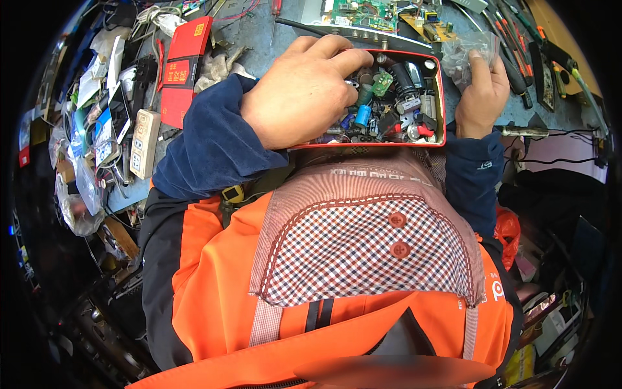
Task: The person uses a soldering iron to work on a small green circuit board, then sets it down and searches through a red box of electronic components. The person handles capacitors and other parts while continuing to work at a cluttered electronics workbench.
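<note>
My left hand (304, 91) reaches over the left end of a red-rimmed box (442, 104) and hides that end. Its fingers are bent, with forefinger and thumb apart and nothing visible between them; the other fingertips are hidden. Inside the box lie mixed electronic parts, among them a blue cylindrical capacitor (363, 116), a small green circuit board (383, 83) and a dark cylinder (400, 78). Right of the box, my right hand (483, 97) is closed on a clear plastic bag (459, 57), pinched between thumb and fingers. What the bag contains is unclear.
Behind the box stands a metal-cased device with a green circuit board (363, 14). Screwdrivers and other hand tools (512, 39) lie at the right. Toward the left are a red carton (178, 78), a power strip (145, 144), cables and clutter.
</note>
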Motion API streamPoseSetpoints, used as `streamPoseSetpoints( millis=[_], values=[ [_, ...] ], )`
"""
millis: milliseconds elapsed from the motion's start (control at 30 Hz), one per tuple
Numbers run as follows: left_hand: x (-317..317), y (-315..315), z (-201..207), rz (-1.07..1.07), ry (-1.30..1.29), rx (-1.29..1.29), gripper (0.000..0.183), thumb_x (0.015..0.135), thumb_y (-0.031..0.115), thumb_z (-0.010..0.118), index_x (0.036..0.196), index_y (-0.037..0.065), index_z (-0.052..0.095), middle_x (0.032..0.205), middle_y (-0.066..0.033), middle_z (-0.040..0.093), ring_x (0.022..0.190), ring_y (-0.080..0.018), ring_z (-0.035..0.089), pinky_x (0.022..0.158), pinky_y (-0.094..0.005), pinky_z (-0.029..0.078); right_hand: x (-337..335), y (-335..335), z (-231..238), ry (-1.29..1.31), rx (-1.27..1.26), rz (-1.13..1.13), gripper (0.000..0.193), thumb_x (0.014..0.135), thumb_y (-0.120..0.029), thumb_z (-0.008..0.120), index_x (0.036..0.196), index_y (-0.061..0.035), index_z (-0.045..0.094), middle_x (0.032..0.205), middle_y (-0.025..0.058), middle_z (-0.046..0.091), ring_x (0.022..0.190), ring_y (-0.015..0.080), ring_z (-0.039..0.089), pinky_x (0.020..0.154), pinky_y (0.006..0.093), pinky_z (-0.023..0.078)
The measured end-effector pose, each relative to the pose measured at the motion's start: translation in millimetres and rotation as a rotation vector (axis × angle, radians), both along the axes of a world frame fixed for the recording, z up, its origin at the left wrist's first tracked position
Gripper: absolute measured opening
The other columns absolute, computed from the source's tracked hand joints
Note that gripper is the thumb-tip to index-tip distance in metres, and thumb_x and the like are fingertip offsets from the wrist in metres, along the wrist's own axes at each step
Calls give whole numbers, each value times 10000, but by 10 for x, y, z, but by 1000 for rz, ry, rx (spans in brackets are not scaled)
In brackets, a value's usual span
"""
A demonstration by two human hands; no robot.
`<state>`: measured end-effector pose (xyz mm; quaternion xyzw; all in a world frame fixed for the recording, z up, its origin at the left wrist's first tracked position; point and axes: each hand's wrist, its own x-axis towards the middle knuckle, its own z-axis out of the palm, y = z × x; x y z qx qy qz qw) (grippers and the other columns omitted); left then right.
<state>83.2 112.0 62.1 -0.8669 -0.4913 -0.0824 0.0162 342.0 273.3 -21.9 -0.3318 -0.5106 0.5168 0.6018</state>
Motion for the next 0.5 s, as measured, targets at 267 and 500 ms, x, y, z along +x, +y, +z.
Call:
streamPoseSetpoints(
  millis=[267, 500],
  values=[
    [53, -10, -32, 38, -9, 37, 177, 768, 198, 786, 907, 133, 874, 1394, -38, 687, 1295, -274, 591, 1057, -449, 504, 23, 11, -19, -15, 31, 3, 139, 1053, -68, 660, 1127, 19, 740, 1021, 30, 764, 852, 87, 660, 774, 258, 522],
    [49, -15, -56, 50, -36, 55, 161, 770, 196, 791, 889, 126, 873, 1381, -34, 696, 1277, -268, 605, 1050, -443, 510, 12, -1, -10, -8, 17, 4, 154, 1052, -68, 660, 1147, 20, 744, 1023, 29, 766, 853, 88, 664, 778, 261, 527]
  ],
)
